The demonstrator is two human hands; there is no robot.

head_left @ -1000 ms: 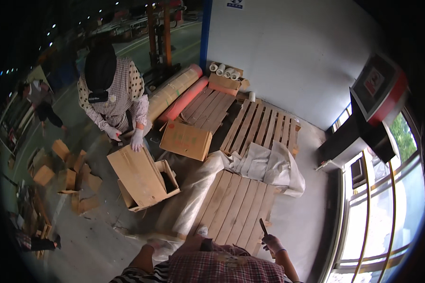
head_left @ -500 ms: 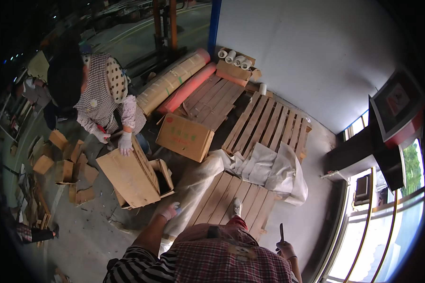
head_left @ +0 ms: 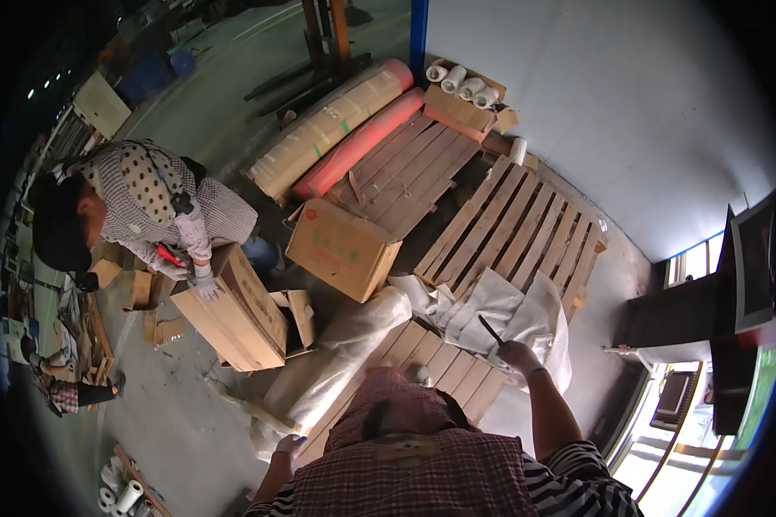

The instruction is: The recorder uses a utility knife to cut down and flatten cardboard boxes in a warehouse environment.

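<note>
My right hand (head_left: 519,358), gloved, is closed round a thin dark knife (head_left: 490,327), held above the white plastic sheeting (head_left: 483,310). My left hand (head_left: 291,445), also gloved, hangs low beside the near end of a long roll of translucent plastic film (head_left: 341,358). Its fingers look loosely stretched, with nothing seen in them. The film roll lies slantwise along the left side of a wooden pallet (head_left: 444,358), which my body partly hides.
At left, a co-worker (head_left: 159,194) bends over a cardboard box (head_left: 237,314), holding something red. Another carton (head_left: 341,250) stands ahead. Beyond lie a slatted pallet (head_left: 513,224), a red roll (head_left: 358,142) and a brown-wrapped roll (head_left: 332,129). A dark machine (head_left: 690,310) stands at right.
My right hand has swung forward and up with the knife, from low at the right to over the sheeting. My left hand has drawn back toward me along the film roll. The view has shifted.
</note>
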